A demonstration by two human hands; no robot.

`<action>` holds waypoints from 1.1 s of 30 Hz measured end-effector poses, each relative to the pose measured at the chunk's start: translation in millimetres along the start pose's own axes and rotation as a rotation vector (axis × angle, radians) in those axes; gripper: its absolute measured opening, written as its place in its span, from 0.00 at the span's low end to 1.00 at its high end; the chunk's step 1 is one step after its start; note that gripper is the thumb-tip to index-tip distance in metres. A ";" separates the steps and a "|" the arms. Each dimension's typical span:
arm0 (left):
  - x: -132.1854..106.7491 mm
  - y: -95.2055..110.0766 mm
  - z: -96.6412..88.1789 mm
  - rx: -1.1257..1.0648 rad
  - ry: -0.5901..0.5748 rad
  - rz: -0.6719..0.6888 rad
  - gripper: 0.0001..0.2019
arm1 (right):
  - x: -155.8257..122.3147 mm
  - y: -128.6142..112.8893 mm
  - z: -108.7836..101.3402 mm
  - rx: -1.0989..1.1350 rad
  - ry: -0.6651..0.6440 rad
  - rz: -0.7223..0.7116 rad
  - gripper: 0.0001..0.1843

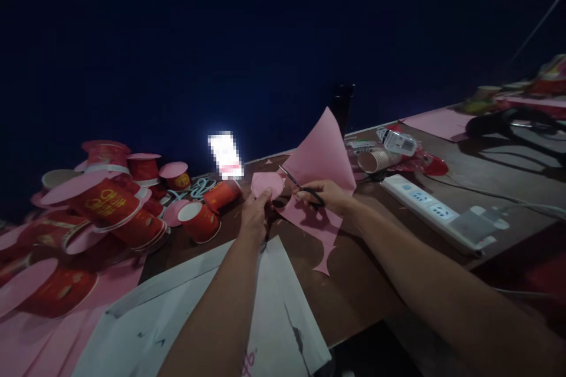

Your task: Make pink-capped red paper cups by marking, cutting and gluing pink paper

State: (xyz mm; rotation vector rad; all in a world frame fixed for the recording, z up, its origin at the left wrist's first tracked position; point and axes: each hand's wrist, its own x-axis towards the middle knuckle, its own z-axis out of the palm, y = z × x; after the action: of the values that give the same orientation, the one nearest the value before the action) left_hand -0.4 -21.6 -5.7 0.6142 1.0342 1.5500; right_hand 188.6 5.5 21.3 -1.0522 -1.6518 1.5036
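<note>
Between its thumb and fingers, my left hand (255,212) pinches a small pink paper piece (267,184) with a rounded outline. My right hand (326,195) grips a pair of scissors (289,176) by the black handles; the blades point up and left, toward the pink piece. Behind and under my right hand, a large pink paper sheet (321,150) stands curled up off the table. From it a cut strip with curved edges (326,259) runs down toward me over the brown tabletop (354,294).
Red paper cups (201,221) with pink discs crowd the left. A lit, blurred-out screen (226,154) stands behind. White board (283,288) lies in front. To the right are a power strip (420,203), stacked cups (375,161), a clear plastic package (398,142) and a dark bottle (343,107).
</note>
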 end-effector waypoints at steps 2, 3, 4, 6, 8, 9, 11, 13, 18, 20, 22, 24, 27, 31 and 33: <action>-0.3 0.2 0.4 0.011 0.015 0.007 0.18 | 0.1 1.4 2.9 0.014 -0.031 0.008 0.22; -0.5 0.3 0.7 0.019 0.026 0.001 0.19 | 0.4 2.6 4.6 0.030 -0.033 0.011 0.23; -0.8 0.4 1.0 0.025 0.033 -0.008 0.19 | 0.8 3.9 6.2 0.050 -0.026 0.013 0.23; -1.5 0.5 1.9 0.031 0.029 -0.030 0.20 | 1.3 6.1 9.7 0.084 -0.011 0.020 0.24; -2.1 0.6 2.9 0.047 0.043 -0.039 0.21 | 1.5 7.4 13.1 0.100 -0.022 0.021 0.25; -2.3 0.8 3.4 0.062 0.058 -0.040 0.21 | 1.5 7.7 14.6 0.102 -0.027 0.020 0.25; -2.4 1.1 4.1 0.083 0.084 -0.036 0.21 | 1.3 8.4 17.2 0.104 -0.020 0.022 0.26; -1.8 1.2 4.1 0.076 0.086 -0.017 0.21 | 1.5 8.9 18.8 0.111 0.018 0.039 0.26; 1.2 -0.7 1.6 0.067 0.001 0.004 0.20 | 4.2 7.8 17.7 0.248 0.155 0.069 0.24; 0.8 -1.6 1.2 0.081 -0.071 -0.031 0.20 | 5.6 6.7 16.2 0.339 0.188 0.056 0.24; -1.3 -1.7 2.5 0.076 -0.123 -0.052 0.21 | 6.4 6.5 15.0 0.409 0.200 0.046 0.25; -4.7 -0.8 5.0 0.069 -0.145 -0.058 0.24 | 6.6 7.4 14.3 0.456 0.182 0.044 0.26; -9.7 1.2 7.9 0.126 -0.134 -0.107 0.25 | 6.2 10.0 14.4 0.470 0.162 0.015 0.26; -12.3 2.1 6.7 0.235 -0.225 -0.187 0.22 | 6.7 12.2 16.2 0.434 0.173 -0.022 0.29; -12.2 2.0 5.3 0.276 -0.268 -0.210 0.22 | 7.5 12.7 17.5 0.428 0.215 -0.036 0.29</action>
State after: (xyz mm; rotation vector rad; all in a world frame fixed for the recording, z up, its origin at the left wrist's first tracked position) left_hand 6.0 -31.8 0.4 0.8504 1.0761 1.1165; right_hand 171.4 4.2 6.3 -0.9028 -1.1289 1.5678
